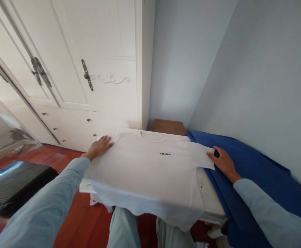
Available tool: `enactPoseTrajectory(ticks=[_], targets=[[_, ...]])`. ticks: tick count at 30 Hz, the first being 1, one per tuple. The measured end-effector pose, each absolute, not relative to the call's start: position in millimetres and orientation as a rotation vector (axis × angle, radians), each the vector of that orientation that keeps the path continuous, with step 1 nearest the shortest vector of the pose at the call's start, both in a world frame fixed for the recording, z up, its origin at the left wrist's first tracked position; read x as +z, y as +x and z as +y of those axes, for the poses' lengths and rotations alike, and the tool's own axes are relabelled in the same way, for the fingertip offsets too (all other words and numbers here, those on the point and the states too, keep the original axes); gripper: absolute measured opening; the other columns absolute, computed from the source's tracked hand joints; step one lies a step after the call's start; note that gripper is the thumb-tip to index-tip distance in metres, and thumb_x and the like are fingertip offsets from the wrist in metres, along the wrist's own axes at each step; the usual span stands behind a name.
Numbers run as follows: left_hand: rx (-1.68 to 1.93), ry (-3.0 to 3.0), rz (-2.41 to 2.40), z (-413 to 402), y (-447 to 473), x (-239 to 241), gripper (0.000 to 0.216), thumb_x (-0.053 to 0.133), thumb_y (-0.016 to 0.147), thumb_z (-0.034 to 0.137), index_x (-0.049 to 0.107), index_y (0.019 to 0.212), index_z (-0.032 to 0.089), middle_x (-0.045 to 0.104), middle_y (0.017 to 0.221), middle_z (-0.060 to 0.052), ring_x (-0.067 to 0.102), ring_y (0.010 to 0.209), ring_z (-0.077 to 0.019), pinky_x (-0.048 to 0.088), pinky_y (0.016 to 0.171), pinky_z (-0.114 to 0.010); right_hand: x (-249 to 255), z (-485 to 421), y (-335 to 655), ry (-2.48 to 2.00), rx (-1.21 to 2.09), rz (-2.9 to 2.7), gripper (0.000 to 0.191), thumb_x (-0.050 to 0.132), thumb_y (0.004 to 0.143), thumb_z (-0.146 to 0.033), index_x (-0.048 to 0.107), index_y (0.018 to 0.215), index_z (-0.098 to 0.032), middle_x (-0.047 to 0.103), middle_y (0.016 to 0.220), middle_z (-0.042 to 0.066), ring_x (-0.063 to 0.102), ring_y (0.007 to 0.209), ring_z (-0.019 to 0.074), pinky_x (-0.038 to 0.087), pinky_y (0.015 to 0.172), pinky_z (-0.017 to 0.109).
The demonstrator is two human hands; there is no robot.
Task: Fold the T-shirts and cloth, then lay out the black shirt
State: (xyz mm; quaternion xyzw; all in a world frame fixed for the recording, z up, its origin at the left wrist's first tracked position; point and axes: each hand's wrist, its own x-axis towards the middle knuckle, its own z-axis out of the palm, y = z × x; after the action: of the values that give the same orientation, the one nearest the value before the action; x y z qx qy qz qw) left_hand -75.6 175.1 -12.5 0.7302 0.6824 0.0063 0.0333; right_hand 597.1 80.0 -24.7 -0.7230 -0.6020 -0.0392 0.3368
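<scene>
A white T-shirt (pixel 150 172) with the word CHINA on its chest lies spread face up on a small white table (pixel 212 199), its hem hanging over the near edge. My left hand (pixel 98 146) rests flat on the shirt's left sleeve, fingers stretched out. My right hand (pixel 224 162) is at the end of the right sleeve, fingers curled on the sleeve's edge. Both arms wear light blue sleeves.
A blue cloth (pixel 250 175) lies along the wall at the right, next to the shirt. A white wardrobe (pixel 70 69) with metal handles stands behind at the left. A brown wooden stand (pixel 169 126) sits in the corner. A dark grille-topped object (pixel 13 182) stands on the red wood floor at left.
</scene>
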Motion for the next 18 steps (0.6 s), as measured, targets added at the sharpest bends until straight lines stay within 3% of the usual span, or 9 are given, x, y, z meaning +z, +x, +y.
enactPoseTrajectory(ticks=[4,8,13,18], targets=[[0.094,2.226,2.130,167,-70,-7,0.069,0.024,0.100,0.058,0.033,0.156,0.019,0.024,0.166,-0.012,0.019,0.154,-0.0260,0.023,0.121,-0.046,-25,83,599,-1.917,-0.019,-1.518,0.059,0.057,0.077,-0.057,0.062,0.119,-0.016,0.066,0.126,0.018,0.060,0.120,0.0366,0.044,0.106,0.052],[0.319,2.105,2.278,156,-63,-2,0.065,0.026,0.102,0.052,0.040,0.150,0.011,0.034,0.161,-0.017,0.033,0.149,-0.0265,0.030,0.118,-0.041,-22,83,601,-1.943,0.072,-1.402,0.058,0.062,0.072,-0.057,0.064,0.115,-0.019,0.071,0.112,0.016,0.066,0.108,0.0378,0.049,0.096,0.052],[0.549,1.861,2.543,145,-58,5,0.058,0.025,0.101,0.051,0.054,0.132,0.011,0.056,0.141,-0.022,0.058,0.127,-0.0334,0.048,0.100,-0.044,-14,80,599,-1.859,0.135,-1.292,0.045,0.066,0.065,-0.050,0.067,0.100,-0.021,0.074,0.092,0.010,0.068,0.092,0.0319,0.050,0.089,0.047],[0.368,1.674,2.561,141,-59,12,0.051,0.031,0.098,0.044,0.055,0.126,0.008,0.066,0.124,-0.026,0.065,0.115,-0.0357,0.051,0.090,-0.044,-3,73,595,-1.778,0.205,-1.072,0.043,0.069,0.059,-0.048,0.070,0.090,-0.018,0.072,0.079,0.007,0.066,0.081,0.0270,0.050,0.083,0.041]])
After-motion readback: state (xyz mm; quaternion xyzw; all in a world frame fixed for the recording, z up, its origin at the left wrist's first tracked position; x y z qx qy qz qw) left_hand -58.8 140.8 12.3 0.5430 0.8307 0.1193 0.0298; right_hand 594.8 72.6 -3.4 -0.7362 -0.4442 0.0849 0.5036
